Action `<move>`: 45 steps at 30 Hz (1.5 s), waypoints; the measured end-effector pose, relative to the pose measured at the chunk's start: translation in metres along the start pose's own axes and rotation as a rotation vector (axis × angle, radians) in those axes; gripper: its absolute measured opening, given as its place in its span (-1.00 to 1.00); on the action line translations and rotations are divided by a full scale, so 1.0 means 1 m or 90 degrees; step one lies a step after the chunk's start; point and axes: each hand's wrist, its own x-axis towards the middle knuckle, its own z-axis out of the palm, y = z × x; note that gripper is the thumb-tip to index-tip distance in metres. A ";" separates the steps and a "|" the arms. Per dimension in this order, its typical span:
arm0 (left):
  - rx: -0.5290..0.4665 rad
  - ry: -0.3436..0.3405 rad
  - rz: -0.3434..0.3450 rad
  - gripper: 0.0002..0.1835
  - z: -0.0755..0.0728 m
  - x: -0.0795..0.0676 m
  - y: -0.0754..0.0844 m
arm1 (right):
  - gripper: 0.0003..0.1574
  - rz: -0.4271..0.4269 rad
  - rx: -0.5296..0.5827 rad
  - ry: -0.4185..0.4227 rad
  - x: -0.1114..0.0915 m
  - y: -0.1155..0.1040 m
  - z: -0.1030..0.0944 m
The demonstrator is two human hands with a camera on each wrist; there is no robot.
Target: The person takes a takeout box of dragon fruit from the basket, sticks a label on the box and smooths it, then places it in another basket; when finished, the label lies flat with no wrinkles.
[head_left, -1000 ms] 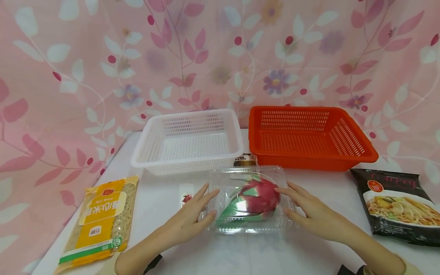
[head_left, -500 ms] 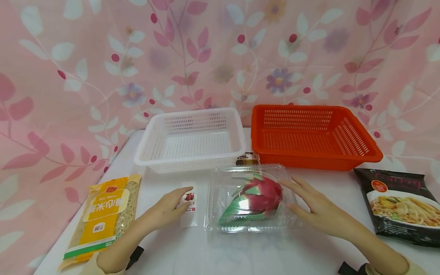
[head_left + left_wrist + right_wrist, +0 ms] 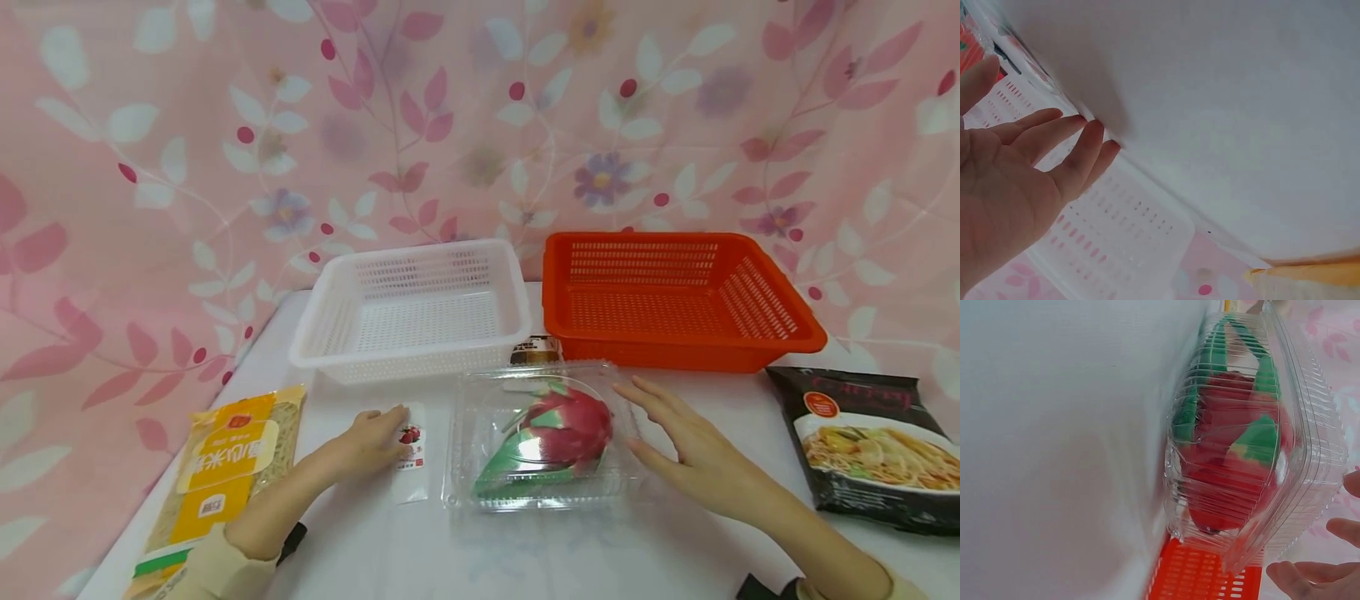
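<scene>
Find the label strip point(image 3: 412, 475) at the right edge of the released left hand point(image 3: 369, 447), lengthwise toward the white basket point(image 3: 420, 362), farther from the released right hand point(image 3: 701, 467).

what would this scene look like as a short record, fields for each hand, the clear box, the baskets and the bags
left hand: at the left edge of a small printed label; contact unclear
right hand: fingers apart, by the right side of the clear box; contact unclear
clear box: holds a red and green dragon fruit
baskets: white basket at left, red basket at right
bags: yellow bag far left, black bag far right
</scene>
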 end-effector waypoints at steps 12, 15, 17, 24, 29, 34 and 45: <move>0.067 0.048 -0.004 -0.52 0.007 -0.003 0.011 | -0.29 -0.003 0.021 0.007 -0.004 -0.001 0.002; 0.068 0.054 -0.007 -0.48 0.007 -0.004 0.014 | -0.29 -0.004 0.023 0.008 -0.005 -0.002 0.003; 0.074 0.062 -0.008 -0.43 0.007 -0.004 0.015 | -0.28 -0.003 0.022 0.009 -0.005 -0.002 0.004; 0.033 0.080 -0.003 -0.66 0.005 -0.001 0.017 | -0.30 0.007 0.024 -0.003 -0.004 -0.004 0.004; -0.048 0.070 0.023 -0.66 0.001 -0.001 0.015 | -0.30 0.019 0.021 -0.013 -0.004 -0.006 0.003; -0.109 0.111 0.058 -0.55 -0.009 -0.007 0.018 | -0.30 0.016 0.016 0.000 -0.003 -0.008 0.003; -0.165 0.260 0.234 -0.45 -0.052 -0.036 0.058 | -0.29 -0.017 0.009 0.051 0.005 -0.021 0.003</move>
